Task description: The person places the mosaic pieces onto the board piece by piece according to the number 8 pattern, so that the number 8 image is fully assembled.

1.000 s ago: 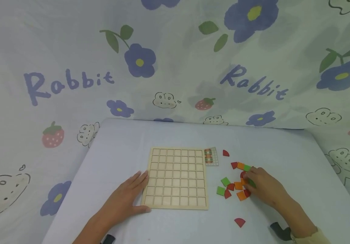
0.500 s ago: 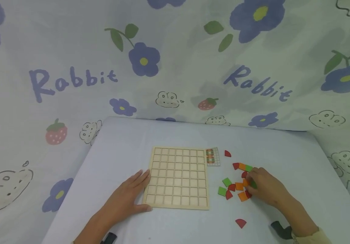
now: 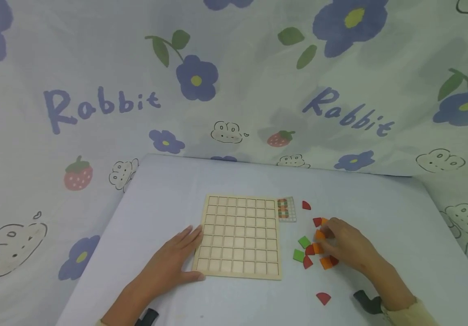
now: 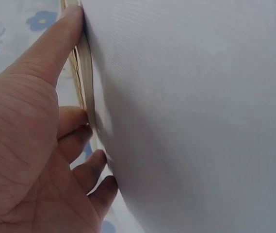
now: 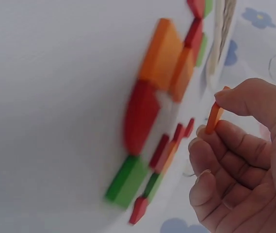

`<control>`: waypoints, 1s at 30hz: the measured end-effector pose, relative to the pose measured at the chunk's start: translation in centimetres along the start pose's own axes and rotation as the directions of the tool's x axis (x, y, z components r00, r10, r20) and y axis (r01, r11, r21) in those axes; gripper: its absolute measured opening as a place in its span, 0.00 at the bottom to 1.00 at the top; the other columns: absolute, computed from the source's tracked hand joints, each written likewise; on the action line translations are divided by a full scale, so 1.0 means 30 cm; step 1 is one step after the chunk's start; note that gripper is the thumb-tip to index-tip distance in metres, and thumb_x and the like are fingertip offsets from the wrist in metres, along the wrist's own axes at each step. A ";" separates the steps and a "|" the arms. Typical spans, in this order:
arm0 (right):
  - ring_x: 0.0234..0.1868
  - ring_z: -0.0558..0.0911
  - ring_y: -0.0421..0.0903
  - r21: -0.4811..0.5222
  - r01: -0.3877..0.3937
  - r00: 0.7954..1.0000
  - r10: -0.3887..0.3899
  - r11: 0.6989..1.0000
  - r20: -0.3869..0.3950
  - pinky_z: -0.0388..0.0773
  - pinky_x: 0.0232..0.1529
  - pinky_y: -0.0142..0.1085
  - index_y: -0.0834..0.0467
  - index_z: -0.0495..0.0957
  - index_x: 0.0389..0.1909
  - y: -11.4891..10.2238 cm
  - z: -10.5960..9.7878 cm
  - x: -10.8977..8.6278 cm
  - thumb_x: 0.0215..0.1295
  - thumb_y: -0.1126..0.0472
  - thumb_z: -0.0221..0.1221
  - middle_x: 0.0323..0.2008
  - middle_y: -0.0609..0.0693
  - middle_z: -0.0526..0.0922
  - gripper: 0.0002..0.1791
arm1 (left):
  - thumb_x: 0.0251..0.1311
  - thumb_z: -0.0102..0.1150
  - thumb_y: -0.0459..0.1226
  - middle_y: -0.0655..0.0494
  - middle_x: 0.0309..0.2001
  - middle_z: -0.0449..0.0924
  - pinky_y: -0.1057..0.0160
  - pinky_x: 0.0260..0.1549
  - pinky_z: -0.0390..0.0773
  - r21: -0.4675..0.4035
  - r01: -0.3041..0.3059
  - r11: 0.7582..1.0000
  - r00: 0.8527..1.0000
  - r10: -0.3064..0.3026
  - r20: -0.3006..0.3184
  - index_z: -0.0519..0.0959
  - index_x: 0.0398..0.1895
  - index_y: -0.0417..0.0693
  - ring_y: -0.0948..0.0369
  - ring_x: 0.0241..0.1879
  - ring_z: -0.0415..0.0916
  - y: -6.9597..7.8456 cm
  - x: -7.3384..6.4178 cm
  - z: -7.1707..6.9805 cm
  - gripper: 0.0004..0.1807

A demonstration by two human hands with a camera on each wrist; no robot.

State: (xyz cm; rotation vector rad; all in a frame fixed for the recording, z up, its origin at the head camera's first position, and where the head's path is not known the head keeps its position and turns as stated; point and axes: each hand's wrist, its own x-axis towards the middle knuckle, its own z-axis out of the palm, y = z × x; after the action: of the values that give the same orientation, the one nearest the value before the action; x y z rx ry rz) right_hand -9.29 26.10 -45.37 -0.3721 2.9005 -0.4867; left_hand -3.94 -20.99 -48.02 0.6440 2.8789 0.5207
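My left hand [image 3: 170, 259] rests along the left side of a wooden grid board [image 3: 239, 275], its fingers touching the edge and the thumb at the near left corner. In the left wrist view, the thumb [image 4: 55, 43] lies against the board's rim [image 4: 84, 73]. My right hand [image 3: 350, 243] is over the tile pile, and its thumb and finger pinch an orange square tile [image 5: 215, 116]. In the right wrist view this tile is off the table. Below it lie a red quarter-circle tile [image 5: 141, 116], a green tile [image 5: 126, 182] and orange tiles [image 5: 161, 53].
A pattern card [image 3: 287, 209] touches the board's right side. Green square tiles [image 3: 298, 256] lie between board and pile. Single red quarter-circle tiles lie apart, one far [image 3: 306, 205] and one near [image 3: 323, 298]. A patterned curtain [image 3: 234, 81] hangs behind the white table [image 3: 164, 181].
My right hand has lifted from the pile and shifted slightly left with the orange tile in its fingers. The head view has drifted a little. My left hand stays at the board.
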 end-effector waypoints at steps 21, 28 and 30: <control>0.44 0.80 0.43 0.042 0.355 0.933 -0.350 0.934 -0.084 0.84 0.44 0.37 0.59 0.83 0.48 -0.273 0.025 0.270 0.65 0.59 0.71 0.45 0.46 0.82 0.13 | 0.52 0.73 0.64 0.56 0.83 0.54 0.43 0.76 0.60 0.008 0.009 1.000 1.000 -0.009 0.026 0.62 0.81 0.45 0.49 0.81 0.50 0.002 0.008 -0.001 0.58; 0.45 0.79 0.45 0.121 0.311 0.950 -0.309 0.943 -0.036 0.83 0.49 0.41 0.61 0.83 0.49 -0.309 0.055 0.404 0.67 0.59 0.70 0.44 0.47 0.82 0.14 | 0.51 0.76 0.60 0.57 0.82 0.53 0.42 0.77 0.58 -0.046 0.038 0.998 0.999 -0.037 0.036 0.63 0.80 0.44 0.49 0.81 0.49 0.014 0.007 -0.008 0.57; 0.45 0.78 0.45 0.128 0.294 0.956 -0.294 0.947 -0.022 0.82 0.51 0.41 0.61 0.83 0.49 -0.318 0.062 0.436 0.67 0.59 0.69 0.44 0.47 0.82 0.14 | 0.51 0.76 0.60 0.57 0.83 0.53 0.42 0.77 0.58 -0.053 0.048 0.997 0.998 -0.046 0.039 0.63 0.80 0.45 0.49 0.82 0.48 0.017 0.006 -0.012 0.57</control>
State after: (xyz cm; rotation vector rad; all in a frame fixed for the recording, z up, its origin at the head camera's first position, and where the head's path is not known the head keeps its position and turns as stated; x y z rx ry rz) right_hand -19.32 13.25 -45.58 -0.7899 2.8060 -0.7166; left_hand -3.99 -20.57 -47.51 0.5705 2.8265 0.5705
